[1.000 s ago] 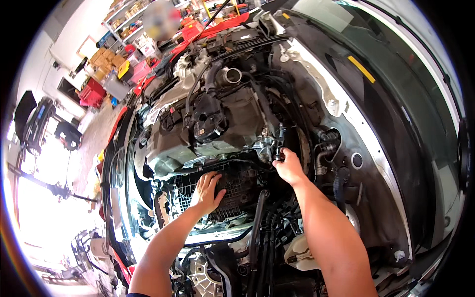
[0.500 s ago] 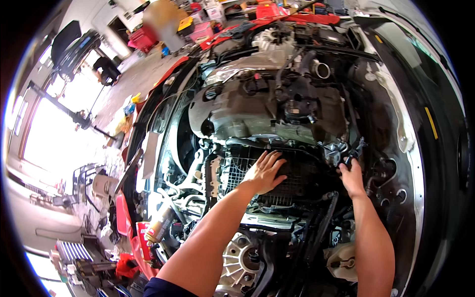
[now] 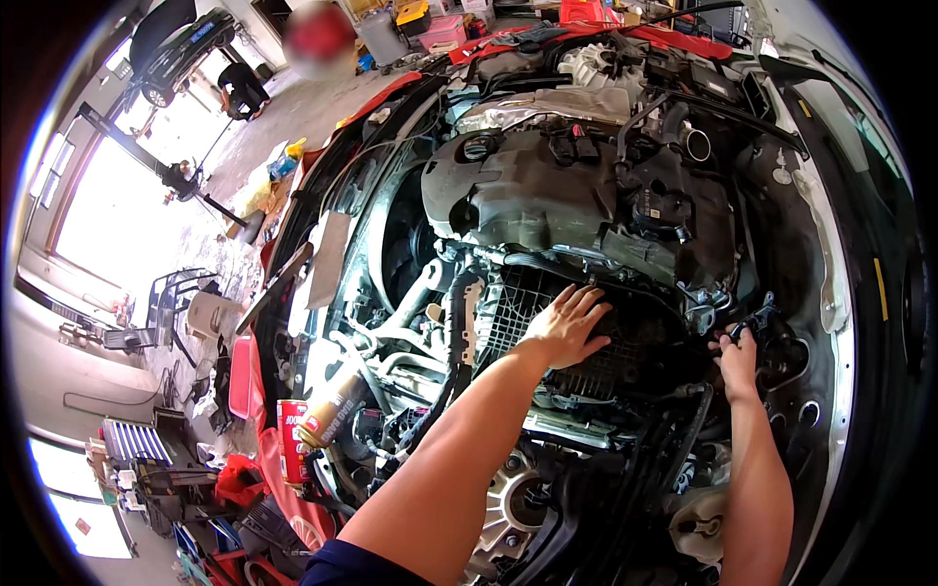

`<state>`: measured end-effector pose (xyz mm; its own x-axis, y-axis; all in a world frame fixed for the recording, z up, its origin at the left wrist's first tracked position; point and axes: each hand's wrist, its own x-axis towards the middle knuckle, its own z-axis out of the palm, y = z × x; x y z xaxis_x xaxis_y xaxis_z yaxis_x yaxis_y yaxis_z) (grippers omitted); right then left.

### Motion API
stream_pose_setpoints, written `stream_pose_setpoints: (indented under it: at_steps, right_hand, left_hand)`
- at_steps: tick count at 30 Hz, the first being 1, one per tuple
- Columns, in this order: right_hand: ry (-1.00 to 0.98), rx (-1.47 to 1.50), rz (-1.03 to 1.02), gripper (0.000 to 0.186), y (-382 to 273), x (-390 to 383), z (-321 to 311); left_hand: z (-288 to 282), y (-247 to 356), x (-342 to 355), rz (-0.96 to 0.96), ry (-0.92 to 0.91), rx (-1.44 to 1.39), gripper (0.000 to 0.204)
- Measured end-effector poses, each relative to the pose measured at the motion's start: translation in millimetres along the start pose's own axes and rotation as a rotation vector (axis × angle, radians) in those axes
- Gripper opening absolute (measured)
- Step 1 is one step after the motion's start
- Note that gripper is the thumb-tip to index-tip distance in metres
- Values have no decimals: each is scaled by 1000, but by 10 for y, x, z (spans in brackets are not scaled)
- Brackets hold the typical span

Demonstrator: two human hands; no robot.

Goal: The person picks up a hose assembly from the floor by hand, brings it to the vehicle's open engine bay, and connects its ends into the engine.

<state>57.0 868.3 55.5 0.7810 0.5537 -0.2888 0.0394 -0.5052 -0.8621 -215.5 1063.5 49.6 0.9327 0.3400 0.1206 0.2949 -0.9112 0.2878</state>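
My left hand [image 3: 570,327] lies with its fingers spread on a black gridded plastic part [image 3: 510,305] in the engine bay, holding nothing. To its right, my right hand [image 3: 735,361] has its fingers closed around the lower end of a small dark piece [image 3: 758,314], perhaps a connector or hose end; its kind is unclear. A small metal fitting [image 3: 699,311] sits just left of that piece. Behind both hands spreads a broad dark engine cover [image 3: 532,186]. Below my left forearm shows a round, spoked metal housing [image 3: 508,508].
A red can [image 3: 291,439] and a gold spray can [image 3: 330,408] stand at the bay's left edge, by a red cover [image 3: 283,498]. The pale fender edge [image 3: 835,391] runs along the right. Far left, a person [image 3: 241,90] bends near a raised car [image 3: 186,59].
The view has shifted, so the engine appears farther right. My right hand and the dark piece sit slightly lower and farther from the metal fitting. My left hand stays on the gridded part.
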Motion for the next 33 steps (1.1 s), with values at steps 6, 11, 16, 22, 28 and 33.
stream_pose_setpoints:
  at_steps: [6,11,16,22,28,33]
  right_hand:
    - [5,48,58,16,-37,-8,36]
    - [-12,82,70,17,-28,-10,12]
    - [-96,76,3,21,-1,3,4]
    - [-125,76,16,15,-88,-28,122]
    - [-102,171,78,16,-164,-85,74]
    - [-119,188,46,18,-119,-60,127]
  left_hand:
    - [-43,-17,-21,-6,-18,2,56]
    - [17,-4,6,5,20,1,56]
    - [-125,57,31,5,17,-37,54]
    - [-77,-6,1,-20,7,-9,53]
    - [-53,38,51,9,37,-4,52]
    - [-32,-11,8,-3,41,15,52]
